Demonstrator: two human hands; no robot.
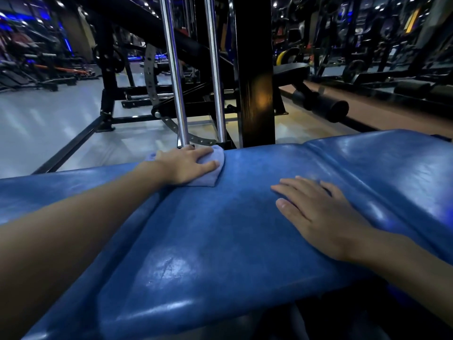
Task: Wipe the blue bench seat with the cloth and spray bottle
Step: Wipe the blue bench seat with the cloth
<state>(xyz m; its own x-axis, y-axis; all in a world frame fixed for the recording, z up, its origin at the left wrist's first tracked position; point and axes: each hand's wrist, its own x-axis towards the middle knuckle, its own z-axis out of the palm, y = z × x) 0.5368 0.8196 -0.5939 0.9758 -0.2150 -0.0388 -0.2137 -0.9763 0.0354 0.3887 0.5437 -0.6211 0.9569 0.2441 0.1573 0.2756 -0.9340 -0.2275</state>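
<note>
Left hand [186, 164] is pressing a pale blue cloth [212, 168] flat against the far edge of the blue bench seat [208, 241], fingers spread over the fabric, palm down; not clenching it, just pinning it to the pad. Cloth is bunching out past the fingertips. Right hand [318, 214] is lying open and flat on the seat toward the right side, holding nothing. Two chrome guide rods [176, 82] and a black upright post [256, 82] are standing just beyond the far edge.
</note>
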